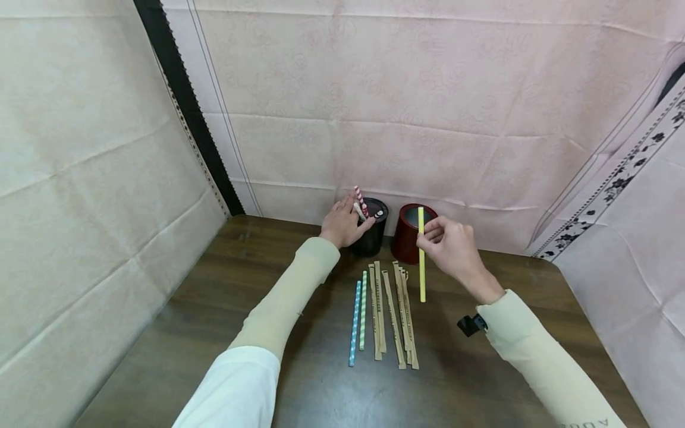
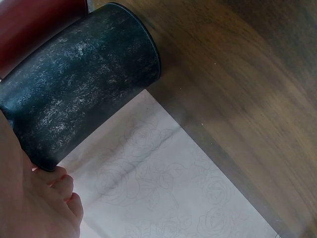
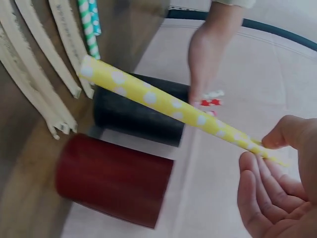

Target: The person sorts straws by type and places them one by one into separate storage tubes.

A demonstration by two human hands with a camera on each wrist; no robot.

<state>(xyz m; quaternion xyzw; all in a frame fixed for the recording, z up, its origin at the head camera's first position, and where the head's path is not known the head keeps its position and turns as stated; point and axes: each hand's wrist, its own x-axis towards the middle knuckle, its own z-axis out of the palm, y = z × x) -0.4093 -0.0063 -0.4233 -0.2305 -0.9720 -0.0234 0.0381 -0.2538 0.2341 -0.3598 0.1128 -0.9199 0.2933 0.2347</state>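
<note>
My right hand (image 1: 452, 246) pinches a yellow paper straw (image 1: 422, 267) between thumb and fingers. Pale dots show on this straw (image 3: 151, 96) in the right wrist view; it hangs upright in front of the dark red cup (image 1: 405, 241). At the rim of the black cup (image 1: 370, 241) beside it, my left hand (image 1: 342, 223) holds on, thumb over the top and fingertips (image 2: 62, 186) curled by the rim. Red-and-white striped straws (image 1: 360, 199) and a whitish one stick up out of the black cup, next to that hand.
On the brown table (image 1: 241, 356) lie a blue dotted straw (image 1: 355, 324), a green striped straw (image 1: 363, 312) and several brown paper-wrapped straws (image 1: 393, 318). Pale cloth (image 1: 428, 89) hangs behind the cups and at both sides.
</note>
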